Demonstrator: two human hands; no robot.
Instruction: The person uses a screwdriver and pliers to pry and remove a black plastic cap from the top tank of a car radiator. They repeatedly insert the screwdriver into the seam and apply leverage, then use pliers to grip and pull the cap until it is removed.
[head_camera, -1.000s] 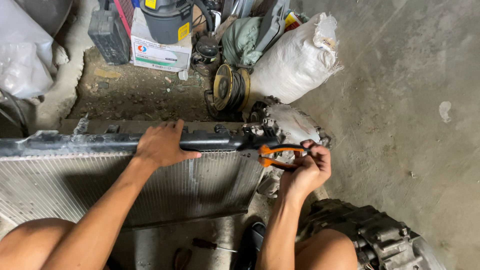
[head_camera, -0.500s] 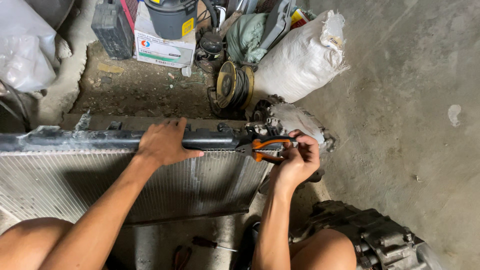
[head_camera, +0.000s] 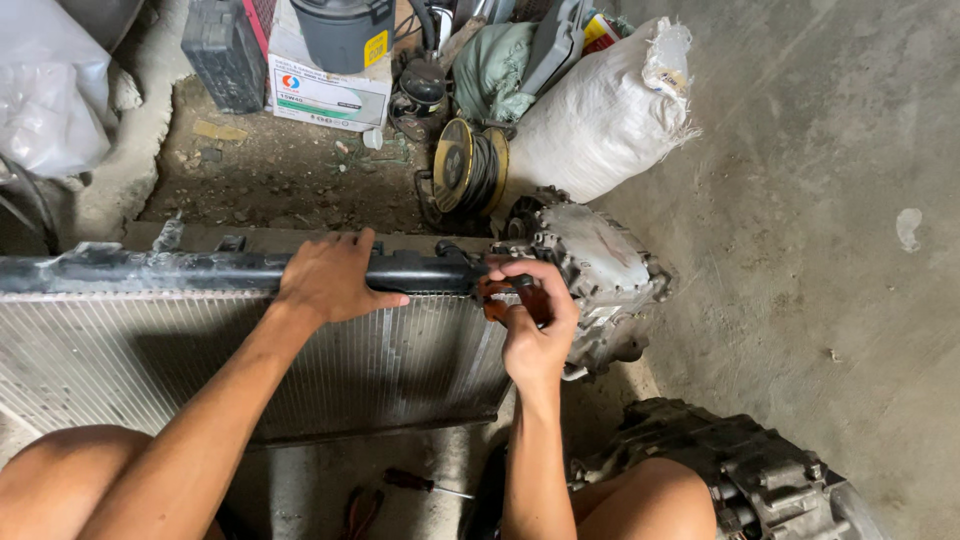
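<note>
1. Radiator (head_camera: 250, 360) stands on edge across the left and middle of the view, its pale finned core facing the camera and its black plastic top tank (head_camera: 150, 270) running along the upper edge, right in front of the person's knees.
2. Concrete floor (head_camera: 820, 250) fills the right side, grey and stained, with a small pale patch on it.
3. White woven sack (head_camera: 600, 120) leans at the top, just beyond the radiator's right end, with a greenish cloth bundle (head_camera: 495, 75) beside it.
4. Grey metal casting (head_camera: 600, 270) sits at the radiator's right end, and another dark engine part (head_camera: 740, 470) lies at the lower right beside the person's leg.
5. A cardboard box (head_camera: 325, 90) with a dark bucket (head_camera: 340, 30) on it and a black case (head_camera: 225, 50) stand at the top over a patch of dirt.
6. A cable reel (head_camera: 470, 165) with yellow sides stands near the sack.
7. The left hand (head_camera: 330, 280) lies palm down over the top tank, fingers curled over its far edge, gripping it.
8. The right hand (head_camera: 535, 320) is closed around orange-handled pliers (head_camera: 500, 295), held at the tank's right end; the tool's tip is hidden by the fingers.
9. A screwdriver (head_camera: 420, 485) with a red and black handle lies on the floor below the radiator.
</note>
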